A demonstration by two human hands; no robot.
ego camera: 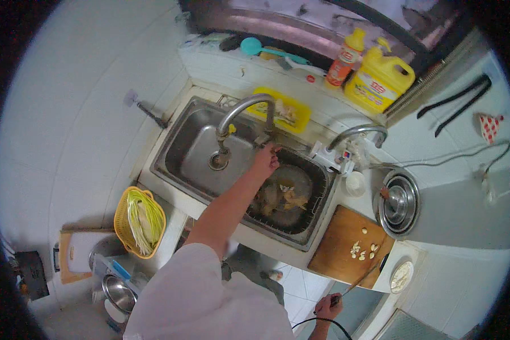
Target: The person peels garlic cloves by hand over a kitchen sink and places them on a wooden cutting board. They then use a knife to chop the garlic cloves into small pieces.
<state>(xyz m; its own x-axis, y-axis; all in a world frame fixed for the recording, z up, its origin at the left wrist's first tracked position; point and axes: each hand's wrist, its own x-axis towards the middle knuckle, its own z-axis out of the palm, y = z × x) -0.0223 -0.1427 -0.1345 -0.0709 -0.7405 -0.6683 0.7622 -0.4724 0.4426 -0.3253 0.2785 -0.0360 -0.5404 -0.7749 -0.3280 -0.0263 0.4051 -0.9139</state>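
Note:
My left hand (267, 160) reaches over the divider of the steel double sink (195, 144), its fingers curled beside the curved metal faucet (246, 102); whether they grip its lower part is unclear. In the right basin, brownish food pieces (293, 197) lie in a dark draining basket (280, 227). My right hand (329, 306), low in the view, is closed on the dark handle of a long, thin tool, apparently a knife seen edge-on (360, 278), which extends towards the wooden cutting board (338, 238). Peeled garlic cloves (362, 250) lie on that board.
A yellow basket (119, 221) of green-and-white stalks stands left. Nested steel bowls (401, 199) and a small white dish (401, 278) stand right. Behind the sink are a yellow tray (299, 121), a second faucet (357, 129) and yellow detergent containers (372, 87). A black cable (329, 319) curves by my right wrist.

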